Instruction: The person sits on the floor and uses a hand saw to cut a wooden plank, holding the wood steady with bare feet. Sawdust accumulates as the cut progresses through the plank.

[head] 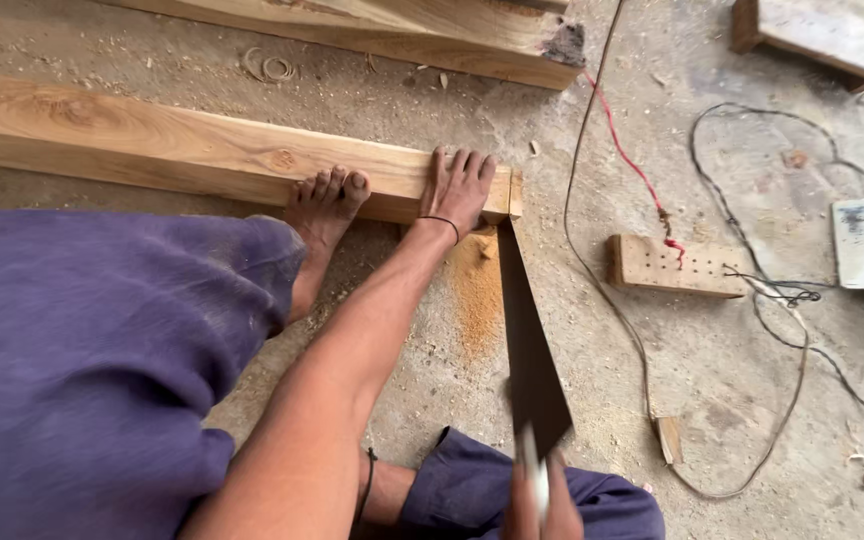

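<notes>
On dusty floor | wooden beam [182, 150] ran 9-to-3 o'clock, foot [324, 205] bracing | left hand [458, 188] lay flat, fingers spread, pinning beam near cut | right hand [542, 500] clenched around handsaw [530, 340] at 6 o'clock | advice: long, straight strokes; fingers off the kerf.

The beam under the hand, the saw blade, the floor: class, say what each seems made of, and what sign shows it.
The beam: solid wood, planed but unfinished, by its grain and knot. The saw blade: probably dark, dull metal, being thin and flat. The floor: likely bare concrete, grey, rough and dusty. The left hand presses the beam; the right hand grips the saw's handle.
</notes>
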